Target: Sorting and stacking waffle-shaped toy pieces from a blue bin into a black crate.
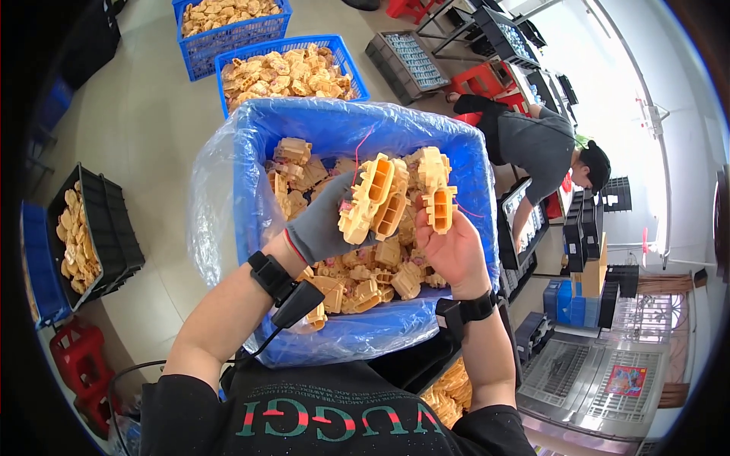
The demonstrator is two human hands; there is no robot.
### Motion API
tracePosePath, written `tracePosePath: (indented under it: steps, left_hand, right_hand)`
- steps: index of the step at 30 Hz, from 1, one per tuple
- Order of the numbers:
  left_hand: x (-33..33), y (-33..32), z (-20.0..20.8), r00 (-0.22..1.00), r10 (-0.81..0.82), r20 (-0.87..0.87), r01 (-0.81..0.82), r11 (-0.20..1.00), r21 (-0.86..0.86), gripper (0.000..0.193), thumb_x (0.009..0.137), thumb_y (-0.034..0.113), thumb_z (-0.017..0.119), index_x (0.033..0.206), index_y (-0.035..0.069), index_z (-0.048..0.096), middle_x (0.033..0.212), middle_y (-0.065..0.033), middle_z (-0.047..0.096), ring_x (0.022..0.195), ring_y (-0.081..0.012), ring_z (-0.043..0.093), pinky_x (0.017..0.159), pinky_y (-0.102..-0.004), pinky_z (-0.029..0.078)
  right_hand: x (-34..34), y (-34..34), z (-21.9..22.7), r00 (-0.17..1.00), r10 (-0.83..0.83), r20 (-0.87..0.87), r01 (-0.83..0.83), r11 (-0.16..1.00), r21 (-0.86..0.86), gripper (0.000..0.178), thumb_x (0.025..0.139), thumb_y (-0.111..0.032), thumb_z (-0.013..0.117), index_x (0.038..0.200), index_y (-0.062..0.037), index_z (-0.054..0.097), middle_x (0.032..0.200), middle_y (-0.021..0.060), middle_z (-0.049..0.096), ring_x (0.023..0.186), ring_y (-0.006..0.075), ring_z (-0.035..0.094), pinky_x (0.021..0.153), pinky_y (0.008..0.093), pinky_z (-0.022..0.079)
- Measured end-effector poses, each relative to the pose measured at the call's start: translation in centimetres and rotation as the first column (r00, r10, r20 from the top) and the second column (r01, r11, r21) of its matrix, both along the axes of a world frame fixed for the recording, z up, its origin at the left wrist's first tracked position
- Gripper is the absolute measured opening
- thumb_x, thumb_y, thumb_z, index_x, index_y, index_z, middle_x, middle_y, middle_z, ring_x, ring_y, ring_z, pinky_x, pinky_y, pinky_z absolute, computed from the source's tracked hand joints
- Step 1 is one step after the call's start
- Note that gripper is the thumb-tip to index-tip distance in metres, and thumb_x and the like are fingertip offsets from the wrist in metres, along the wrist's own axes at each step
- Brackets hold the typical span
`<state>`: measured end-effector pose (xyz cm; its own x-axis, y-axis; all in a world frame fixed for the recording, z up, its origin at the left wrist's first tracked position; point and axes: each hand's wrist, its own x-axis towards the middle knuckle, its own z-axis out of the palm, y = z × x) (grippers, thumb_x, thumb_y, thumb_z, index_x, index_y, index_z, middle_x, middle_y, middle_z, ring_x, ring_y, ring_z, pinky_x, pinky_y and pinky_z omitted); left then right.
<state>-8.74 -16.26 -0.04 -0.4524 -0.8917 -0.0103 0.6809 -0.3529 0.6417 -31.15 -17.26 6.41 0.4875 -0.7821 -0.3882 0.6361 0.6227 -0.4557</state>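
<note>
My left hand (318,226), in a grey glove, is closed on a pair of tan moulded plastic parts (374,199) with rectangular slots, held side by side. A thin red wire rises beside them. My bare right hand (461,257) grips another tan plastic part (437,199) upright; a bit of red wire sticks out at its right. Both hands are above a blue bin (255,137) lined with clear plastic film (211,197). Many similar tan parts (365,292) lie heaped inside it.
Beyond the bin stand blue crates (232,59) of tan pieces. A black crate (114,239) and red stools (80,365) are at left. On the right a co-worker (536,140) bends over trays (525,228). A cable (144,365) runs from my left wrist.
</note>
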Motion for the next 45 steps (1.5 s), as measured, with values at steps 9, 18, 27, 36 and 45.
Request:
tracePosePath:
  steps: [9,18,27,36,45]
  left_hand:
    - [0.8,0.3,1.3,0.896,0.052,-0.441,0.061,0.969,0.24,0.067,0.075,0.009,0.076,0.132,0.007,0.041,0.128,-0.0059,0.052,0.117,-0.0163,0.053,0.097,-0.0319,0.046]
    - [0.8,0.1,0.9,0.961,0.078,-0.266,-0.089,0.996,-0.031,0.053,0.084,0.023,0.068,0.129,0.006,0.046,0.123,-0.0061,0.058,0.112,-0.017,0.058,0.095,-0.0319,0.048]
    - [-0.1,0.8,0.7,0.878,-0.199,-0.434,0.312,0.927,0.207,0.052,0.09,0.031,0.058,0.133,0.004,0.044,0.123,-0.0104,0.058,0.106,-0.0197,0.062,0.09,-0.0328,0.052]
    - [0.3,0.5,-0.3,0.896,-0.102,-0.431,0.242,0.928,0.283,0.048,0.09,0.032,0.057,0.13,0.006,0.048,0.118,-0.0069,0.062,0.102,-0.0173,0.064,0.088,-0.0319,0.052]
    - [0.7,0.7,-0.1,0.984,-0.007,-0.177,0.052,0.966,0.252,0.043,0.094,0.034,0.048,0.128,0.007,0.051,0.12,-0.0073,0.061,0.104,-0.0174,0.063,0.086,-0.031,0.054]
  right_hand:
    - [-2.6,-1.4,7.6,0.573,-0.092,-0.814,-0.325,0.887,-0.329,0.029,0.093,-0.009,0.054,0.121,-0.0012,0.049,0.111,0.0054,0.057,0.096,0.0095,0.056,0.081,0.0233,0.046]
    - [0.1,-1.4,8.5,0.199,-0.343,-0.918,-0.583,0.712,-0.392,0.029,0.084,-0.005,0.065,0.108,-0.0027,0.048,0.105,0.0048,0.056,0.094,0.0094,0.054,0.079,0.0243,0.046]
    - [1.9,-4.1,4.9,0.093,-0.238,-0.967,-0.689,0.686,-0.235,0.023,0.087,-0.018,0.065,0.096,0.0028,0.059,0.082,0.0013,0.061,0.076,0.0089,0.057,0.067,0.0228,0.046]
    - [5.7,-4.2,0.9,0.41,-0.124,-0.904,-0.456,0.83,-0.32,0.044,0.098,-0.04,0.045,0.1,0.0022,0.059,0.095,0.0047,0.061,0.089,0.0092,0.052,0.083,0.0268,0.042]
    - [3.1,-5.8,1.8,0.689,0.067,-0.721,-0.283,0.941,-0.183,0.048,0.097,-0.049,0.043,0.104,-0.0059,0.062,0.102,0.0026,0.062,0.094,0.0114,0.057,0.085,0.0257,0.043]
